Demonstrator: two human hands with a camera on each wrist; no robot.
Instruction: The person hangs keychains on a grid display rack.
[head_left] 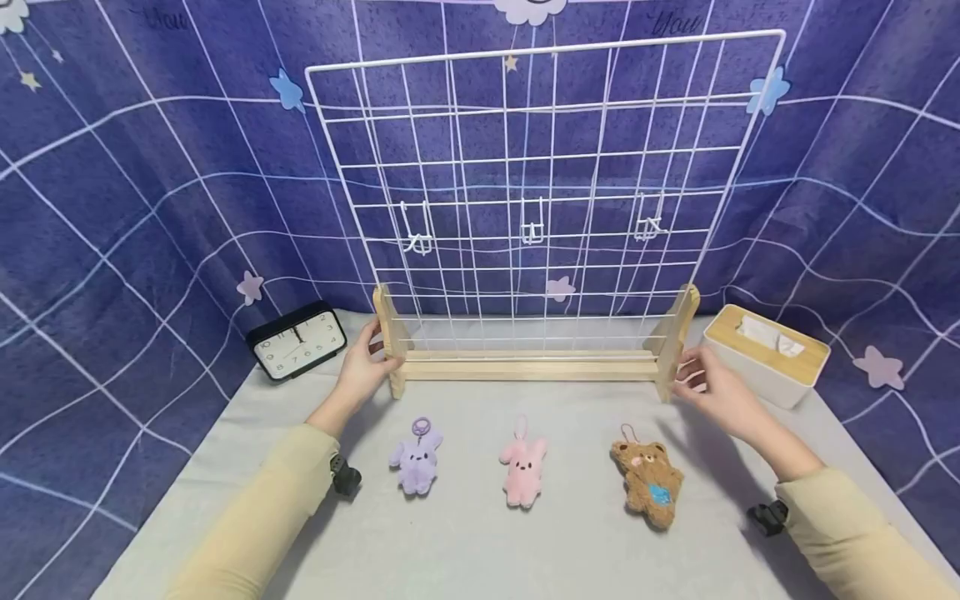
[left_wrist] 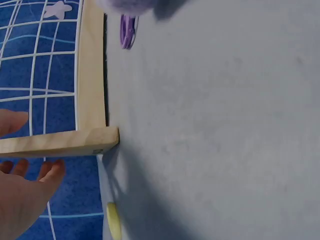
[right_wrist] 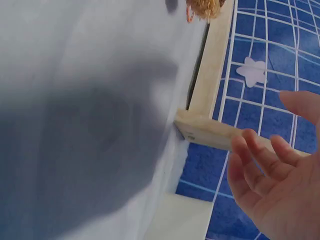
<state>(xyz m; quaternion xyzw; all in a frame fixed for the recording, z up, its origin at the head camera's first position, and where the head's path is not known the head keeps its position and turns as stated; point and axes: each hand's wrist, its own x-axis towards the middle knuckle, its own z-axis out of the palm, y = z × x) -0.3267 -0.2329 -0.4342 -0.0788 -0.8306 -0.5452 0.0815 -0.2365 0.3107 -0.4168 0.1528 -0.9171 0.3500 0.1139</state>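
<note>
a black clock (head_left: 297, 340) sits at the far left of the grey table (head_left: 465, 542), and beside it the left hand (head_left: 365, 364) rests relaxed fingers around the left wooden foot (head_left: 390, 340) of the white wire grid stand (head_left: 536, 200), which stands upright at the table's back edge. in front of it lie a purple plush bunny (head_left: 417, 459), a pink plush bunny (head_left: 522, 468) and a brown plush bear (head_left: 648, 482) in a row, while the right hand (head_left: 712, 388), fingers loosely spread and holding nothing, hovers just beside the right wooden foot (head_left: 674, 335) near a tissue box (head_left: 767, 352). steadying the stand well would likely call for even pressure on both feet, kept low so the grid does not tip.
</note>
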